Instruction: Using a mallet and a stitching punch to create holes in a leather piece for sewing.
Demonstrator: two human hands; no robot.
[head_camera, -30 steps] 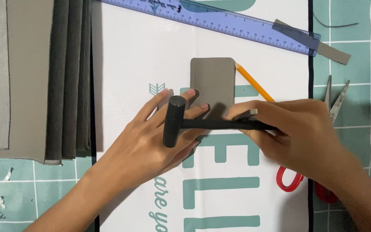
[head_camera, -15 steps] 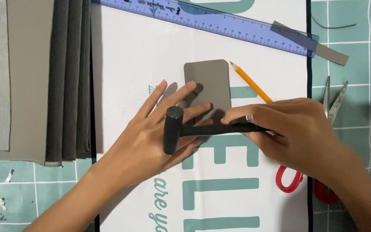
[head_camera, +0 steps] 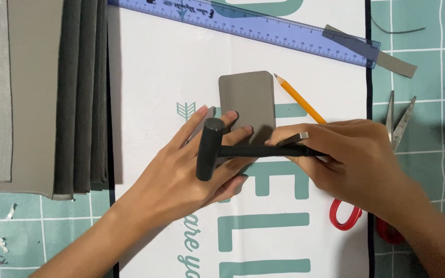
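— Teal cutting mat point(head_camera: 428, 67) on the tabletop, white printed sheet point(head_camera: 160, 67) over it, folded grey fabric point(head_camera: 78, 98) at left, blue ruler point(head_camera: 263, 25) along the top.

— Progress?

— Grey rounded patch point(head_camera: 251, 98) already cut out, pencil point(head_camera: 300, 99) and scissors point(head_camera: 395, 128) set aside; hammering seemingly under way.

— And the grip?

— Right hand point(head_camera: 356, 159) pressed together around the hammer point(head_camera: 217, 150) handle, head just below the patch. Left hand point(head_camera: 191, 170) spread flat, fingertips holding the patch's lower edge.

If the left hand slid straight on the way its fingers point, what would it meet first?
The left hand points up and to the right, fingertips already on the grey rounded piece. Beyond that, probably the orange pencil, then the blue ruler.
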